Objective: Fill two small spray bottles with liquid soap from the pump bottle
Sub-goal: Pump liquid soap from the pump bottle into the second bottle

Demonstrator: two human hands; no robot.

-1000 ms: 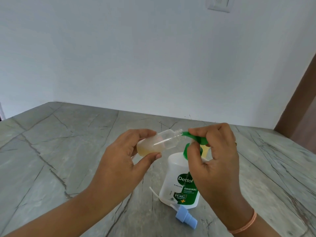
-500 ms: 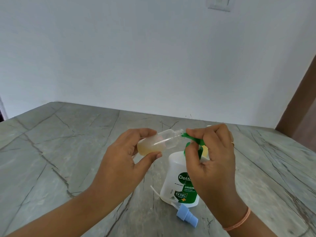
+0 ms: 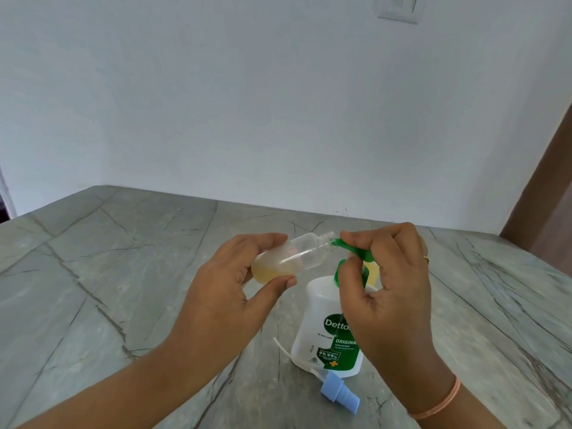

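Left hand (image 3: 229,292) grips the small spray bottle (image 3: 297,257) between thumb and fingers, clear of the surface (image 3: 123,274). We see the bottle tilted near horizontal: base toward 8 o'clock, open neck toward 2 o'clock. Yellowish liquid soap (image 3: 269,272) sits pooled in the base end, and the neck end looks clear.

The neck mouth meets the tip of the green pump head (image 3: 349,247). We cannot tell whether the spout tip is inside the neck.

Right hand (image 3: 387,289) is curled round the pump head, with the index finger along the top of the spout and the thumb below it.

The white Dettol pump bottle (image 3: 322,329) stands upright on the surface under the right hand, label facing us. A blue spray cap (image 3: 339,394) lies on its side at 6 o'clock of the pump bottle, just beside its base. Its white dip tube (image 3: 284,351) runs off toward 10 o'clock.

Something yellowish (image 3: 373,270) shows at 1 o'clock of the pump bottle, mostly hidden by the right hand; we cannot tell what it is.

There is an orange band (image 3: 439,404) on the right wrist and a ring (image 3: 426,259) on that hand. A switch plate (image 3: 399,9) sits on the wall at 12 o'clock.
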